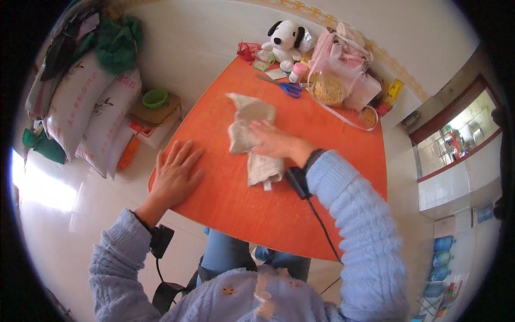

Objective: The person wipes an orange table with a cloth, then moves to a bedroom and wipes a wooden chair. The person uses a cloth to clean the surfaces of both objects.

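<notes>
On the orange wooden tabletop [225, 201] lies a crumpled beige cloth [263, 167] with a small white tag at its near end. My right hand [271, 139] rests palm down on the middle of this cloth, a little blurred, its fingers pointing left. Near the table's left edge, my left hand [177, 173] is flat on the wood with its fingers spread and holds nothing. A black device is strapped at each wrist, with a dark cable running from it.
Along the far edge stand a plush dog [283, 40], blue-handled scissors [289, 86], a pink-capped bottle [297, 72], a pink bag [340, 50] and a clear bag of yellowish strands [328, 88]. Large white sacks [76, 100] and a green bowl on a box [155, 98] are at left.
</notes>
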{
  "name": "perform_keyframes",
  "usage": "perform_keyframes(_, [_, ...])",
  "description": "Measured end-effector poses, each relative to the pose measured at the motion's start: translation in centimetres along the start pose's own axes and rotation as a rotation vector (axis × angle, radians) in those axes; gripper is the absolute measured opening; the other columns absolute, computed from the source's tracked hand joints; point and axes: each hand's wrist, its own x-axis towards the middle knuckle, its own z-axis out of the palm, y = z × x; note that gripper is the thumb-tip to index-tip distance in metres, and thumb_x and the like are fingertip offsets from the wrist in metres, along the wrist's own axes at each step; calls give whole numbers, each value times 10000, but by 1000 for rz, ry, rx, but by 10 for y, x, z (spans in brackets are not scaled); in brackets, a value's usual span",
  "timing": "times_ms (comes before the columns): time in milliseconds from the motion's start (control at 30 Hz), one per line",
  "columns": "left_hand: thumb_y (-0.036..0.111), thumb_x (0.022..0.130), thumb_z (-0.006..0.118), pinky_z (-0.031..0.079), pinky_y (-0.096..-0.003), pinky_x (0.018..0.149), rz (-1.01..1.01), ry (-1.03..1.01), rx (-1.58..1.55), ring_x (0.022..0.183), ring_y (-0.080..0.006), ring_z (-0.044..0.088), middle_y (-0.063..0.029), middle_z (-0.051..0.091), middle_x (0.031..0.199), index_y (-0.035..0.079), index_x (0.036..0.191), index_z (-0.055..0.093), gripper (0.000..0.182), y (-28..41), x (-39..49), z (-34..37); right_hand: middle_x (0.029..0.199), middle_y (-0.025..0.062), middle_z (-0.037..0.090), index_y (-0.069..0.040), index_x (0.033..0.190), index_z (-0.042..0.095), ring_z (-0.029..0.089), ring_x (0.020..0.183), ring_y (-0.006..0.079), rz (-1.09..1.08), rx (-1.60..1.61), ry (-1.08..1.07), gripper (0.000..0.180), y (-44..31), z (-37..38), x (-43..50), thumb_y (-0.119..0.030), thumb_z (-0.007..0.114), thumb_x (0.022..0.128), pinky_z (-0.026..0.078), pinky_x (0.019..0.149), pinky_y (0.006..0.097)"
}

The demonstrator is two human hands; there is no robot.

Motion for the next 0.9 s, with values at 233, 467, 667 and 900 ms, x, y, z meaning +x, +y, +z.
perform_keyframes(233, [327, 832, 495, 127, -506, 1065, -17, 18, 20, 1338, -269, 223, -81, 332, 1405, 161, 1281, 453, 481, 3, 0, 0, 1410, 262, 233, 69, 1333, 283, 182, 1328, 380, 404, 184, 161, 759, 118, 6, -119, -360, 566, 775, 180, 1094, 388])
perform_keyframes(467, [328, 856, 471, 117, -512, 1068, -17, 34, 70, 1346, -261, 211, -56, 311, 1427, 171, 1313, 429, 485, -3, -2, 8, 1378, 265, 279, 76, 1339, 239, 235, 1303, 372, 622, 268, 231, 773, 122, 45, -303, -314, 590, 771, 193, 1085, 385])
perform_keyframes(667, [333, 892, 431, 122, -537, 1062, -5, 25, 173, 1350, -245, 207, -37, 281, 1446, 192, 1335, 402, 466, -5, -1, 15, 1393, 245, 269, 74, 1325, 293, 205, 1318, 364, 671, 171, 198, 728, 15, 69, -368, -281, 619, 781, 211, 1077, 405])
perform_keyframes(900, [351, 894, 414, 117, -567, 1055, -27, -9, 159, 1356, -234, 193, -24, 258, 1456, 198, 1344, 382, 477, -10, 4, 19, 1437, 208, 209, 44, 1336, 298, 137, 1328, 417, 397, 171, 214, 682, -65, 81, -291, -315, 580, 830, 195, 1081, 438])
